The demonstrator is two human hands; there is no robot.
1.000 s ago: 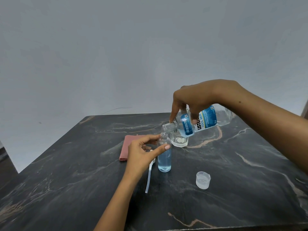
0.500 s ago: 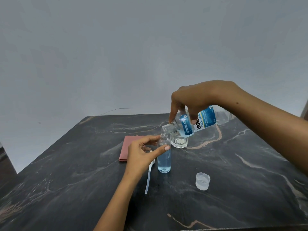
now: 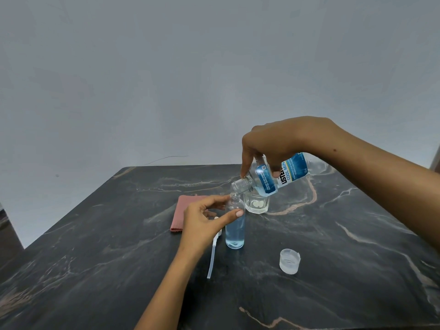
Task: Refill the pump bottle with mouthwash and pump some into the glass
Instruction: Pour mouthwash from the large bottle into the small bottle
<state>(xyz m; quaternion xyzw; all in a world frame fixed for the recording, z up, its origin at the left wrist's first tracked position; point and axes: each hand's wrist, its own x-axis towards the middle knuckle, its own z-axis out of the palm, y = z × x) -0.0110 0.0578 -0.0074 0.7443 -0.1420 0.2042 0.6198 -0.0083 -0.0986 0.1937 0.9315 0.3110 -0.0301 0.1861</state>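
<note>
Home: marble table [image 3: 119, 234], plain wall [image 3: 166, 79]

Table [image 3: 321, 270]: dark marble-patterned top with pale veins. On it stood a pump bottle [image 3: 235, 231], upright, centre; glass [image 3: 256, 204] just behind; pink cloth [image 3: 182, 215] far left; pump head [image 3: 213, 253] lying left of bottle; clear cap [image 3: 289, 261] near right.

Glass [image 3: 256, 203] behind pump bottle [image 3: 235, 225]; cap [image 3: 289, 261] right.

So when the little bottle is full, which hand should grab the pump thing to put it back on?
Probably the left hand. It only steadies the small bottle, and the pump top lies on the table right beside it. The right hand is busy tipping the mouthwash bottle and must first set it down.
</note>
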